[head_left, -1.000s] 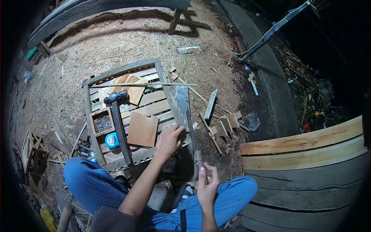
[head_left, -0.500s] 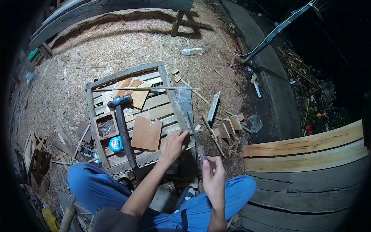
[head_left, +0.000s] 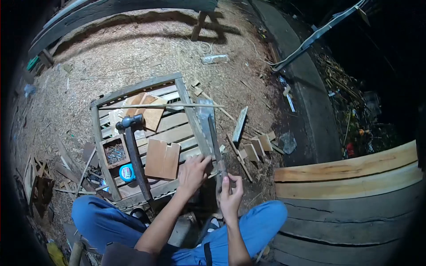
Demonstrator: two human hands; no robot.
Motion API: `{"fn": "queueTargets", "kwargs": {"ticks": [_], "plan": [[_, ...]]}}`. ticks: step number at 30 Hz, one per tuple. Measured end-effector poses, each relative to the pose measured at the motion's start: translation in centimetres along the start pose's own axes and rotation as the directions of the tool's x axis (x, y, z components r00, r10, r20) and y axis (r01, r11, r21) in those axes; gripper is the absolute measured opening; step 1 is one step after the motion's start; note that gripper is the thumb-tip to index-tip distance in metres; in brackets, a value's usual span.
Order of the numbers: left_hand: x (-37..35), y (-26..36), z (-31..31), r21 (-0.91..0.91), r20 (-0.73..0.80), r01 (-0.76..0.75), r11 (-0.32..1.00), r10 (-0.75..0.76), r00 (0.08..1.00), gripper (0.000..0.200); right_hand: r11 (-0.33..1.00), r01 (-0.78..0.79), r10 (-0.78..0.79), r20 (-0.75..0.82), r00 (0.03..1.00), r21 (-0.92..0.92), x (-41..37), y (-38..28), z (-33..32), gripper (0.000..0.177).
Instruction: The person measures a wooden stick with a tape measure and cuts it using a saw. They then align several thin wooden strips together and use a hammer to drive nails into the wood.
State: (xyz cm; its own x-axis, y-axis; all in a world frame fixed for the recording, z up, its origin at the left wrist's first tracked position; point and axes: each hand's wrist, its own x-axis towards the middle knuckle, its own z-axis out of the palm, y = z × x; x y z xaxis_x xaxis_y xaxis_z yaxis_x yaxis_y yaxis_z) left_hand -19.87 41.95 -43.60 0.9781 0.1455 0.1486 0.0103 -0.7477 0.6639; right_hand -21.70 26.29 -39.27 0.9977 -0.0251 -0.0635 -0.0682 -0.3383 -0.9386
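My left hand (head_left: 194, 171) is at the near right side of a slatted wooden frame (head_left: 188, 106), its fingers curled down at the side rail. What lies under those fingers is hidden. In my right hand (head_left: 231, 195) is a long knife (head_left: 214, 137), gripped around its handle, the narrow dark blade pointing away from me along the rail. A notched brown wooden piece (head_left: 162, 159) lies on the slats just left of my left hand. Farther left are a hammer (head_left: 135, 155), a blue tape measure (head_left: 127, 172) and a small box of nails (head_left: 115, 153).
A thin strip (head_left: 177, 105) and wood pieces (head_left: 154, 117) lie across the frame's far part. Small blocks (head_left: 257, 147) stand on the ground to the right. Planks (head_left: 346, 177) are at the far right, a bench (head_left: 120, 13) at the back. Shavings cover the ground.
The knife has swung to point more steeply away from me, and my right hand has come a little left with it. My left hand stays by the frame's edge. The view has shifted slightly.
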Motion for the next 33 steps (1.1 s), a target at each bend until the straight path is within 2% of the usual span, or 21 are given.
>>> {"fn": "queueTargets", "kwargs": {"ticks": [4,6,7,11,12,13,14,15,16,18,20,21,25,28,29,30,31,32,33], "plan": [[0.3,0.0,-0.2,-0.017,-0.026,-0.009,1.0,0.009,1.0,0.042,0.996,0.083,-0.08,-0.083,0.993,0.033,-1.8,5.2,1.5,0.021],[0.3,0.0,0.2,0.0,-0.062,-0.034,0.999,0.034,0.997,0.041,0.896,-0.081,0.114,-0.052,0.992,0.438,-2.8,5.9,2.1,0.019],[0.3,-0.1,0.2,-0.006,-0.066,-0.04,0.999,0.039,0.997,0.039,0.875,-0.029,0.071,-0.068,0.995,0.483,-2.6,5.9,2.3,0.02],[0.2,0.2,0.1,-0.018,-0.041,0.005,1.0,-0.005,0.999,0.043,0.883,-0.051,0.072,-0.027,0.997,0.467,-2.6,5.7,1.0,0.018],[0.2,0.2,0.0,-0.017,-0.045,0.005,1.0,-0.006,0.999,0.043,0.943,0.241,-0.216,-0.129,0.968,0.229,-2.5,5.9,0.7,0.019],[0.2,0.1,0.1,0.0,-0.022,0.032,1.0,-0.031,0.999,0.045,0.866,0.499,-0.499,-0.149,0.854,-0.039,-2.6,6.0,0.3,0.02],[0.1,0.2,0.2,0.015,0.001,0.059,0.998,-0.059,0.998,0.046,0.865,0.5,-0.5,-0.142,0.854,-0.039,-3.6,6.1,-0.5,0.02],[0.1,0.0,0.4,0.013,0.001,0.063,0.998,-0.063,0.998,0.046,0.959,0.276,-0.267,-0.113,0.957,0.066,-5.3,5.0,-1.6,0.021],[0.1,-0.3,0.5,0.016,-0.016,0.03,0.999,-0.03,0.999,0.048,0.987,0.028,-0.018,-0.064,0.998,0.161,-6.6,3.7,-2.6,0.022],[0.0,-0.6,1.0,0.021,-0.029,-0.01,1.0,0.011,1.0,0.05,0.99,-0.003,0.011,-0.052,0.999,0.144,-7.4,1.4,-3.7,0.023],[0.0,-0.8,1.3,0.04,-0.112,-0.039,0.998,0.043,0.993,0.041,0.987,-0.126,0.124,0.024,0.992,0.104,-7.9,-0.7,-4.6,0.028],[-0.1,-0.8,1.2,0.04,-0.11,-0.041,0.998,0.046,0.993,0.041,0.991,-0.124,0.122,0.04,0.992,0.051,-7.9,-2.1,-4.9,0.029],[-0.2,-0.7,1.0,0.056,-0.061,-0.023,0.998,0.026,0.998,0.044,0.986,-0.16,0.156,0.078,0.985,0.038,-8.1,-5.8,-5.0,0.029],[-0.2,-0.7,0.9,0.039,-0.033,-0.014,0.999,0.015,0.999,0.047,0.969,-0.248,0.246,0.112,0.963,0.003,-7.3,-6.1,-4.6,0.028],[-0.1,-0.7,0.8,0.039,-0.015,-0.015,0.999,0.015,1.0,0.049,0.996,-0.027,0.031,0.053,0.998,-0.083,-6.1,-5.3,-3.6,0.027],[-0.2,-0.1,0.1,0.046,-0.003,0.003,0.999,-0.003,1.0,0.05,0.965,0.19,-0.19,0.018,0.982,-0.179,-4.7,-4.4,-2.6,0.026],[0.1,-0.1,0.4,0.046,-0.028,0.005,0.999,-0.003,1.0,0.051,0.986,0.139,-0.139,0.006,0.99,-0.089,-2.9,-3.7,-0.5,0.023],[0.1,-0.3,0.7,0.049,-0.038,-0.011,0.999,0.013,0.999,0.052,0.999,0.005,-0.006,-0.007,1.0,-0.033,-2.7,-3.6,0.9,0.027],[0.7,-0.6,0.8,0.06,-0.045,-0.022,0.998,0.025,0.999,0.052,0.997,0.072,-0.074,-0.052,0.996,-0.031,-2.9,-2.7,1.7,0.026]]}}
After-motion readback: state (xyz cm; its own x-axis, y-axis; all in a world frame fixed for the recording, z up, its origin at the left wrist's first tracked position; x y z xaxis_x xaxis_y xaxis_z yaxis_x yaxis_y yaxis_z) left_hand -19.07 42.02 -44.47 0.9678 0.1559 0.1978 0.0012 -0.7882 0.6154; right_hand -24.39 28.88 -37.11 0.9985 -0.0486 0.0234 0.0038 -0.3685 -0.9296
